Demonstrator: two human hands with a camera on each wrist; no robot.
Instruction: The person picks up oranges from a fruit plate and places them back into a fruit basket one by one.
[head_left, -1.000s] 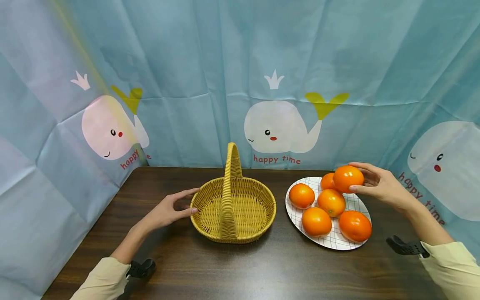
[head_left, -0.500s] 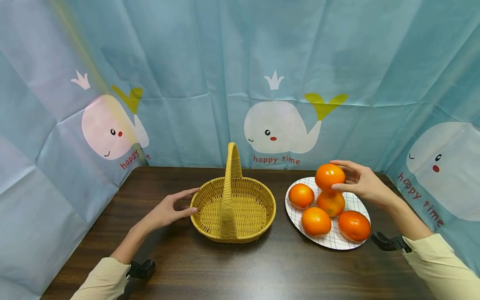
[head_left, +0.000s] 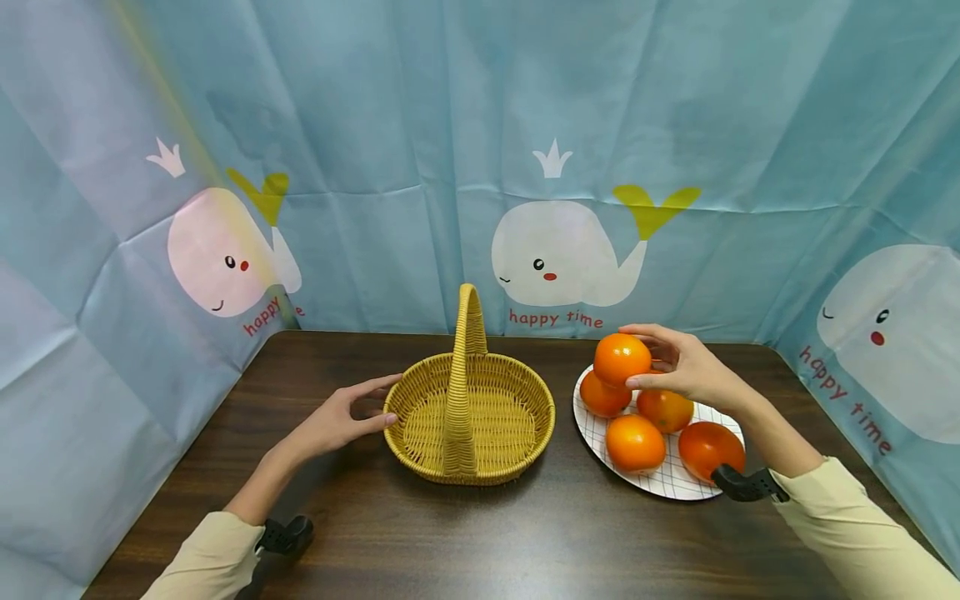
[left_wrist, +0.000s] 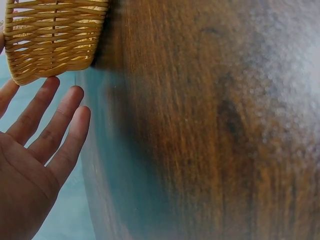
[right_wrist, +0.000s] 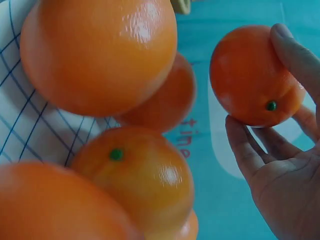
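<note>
My right hand point(head_left: 693, 371) holds an orange point(head_left: 622, 359) between thumb and fingers, raised above the left back part of a round plate point(head_left: 678, 483). In the right wrist view, the held orange point(right_wrist: 255, 75) shows a green stem spot and hangs apart from the other oranges point(right_wrist: 135, 175). Several oranges point(head_left: 635, 443) lie on the plate; the hand and held fruit partly cover some. My left hand point(head_left: 330, 427) rests at the left rim of a yellow woven basket point(head_left: 495, 417) with a tall handle. Its fingers point(left_wrist: 60, 117) look extended and spread in the left wrist view.
The basket and plate stand side by side on a dark wooden table point(head_left: 480, 542), with a narrow gap between them. A blue curtain point(head_left: 375, 167) with whale prints hangs behind and along both sides. Black bands point(head_left: 746, 483) sit at both wrists.
My right hand has carried the orange leftward across the plate, from its back right to above its left side. The left hand stays at the basket rim.
</note>
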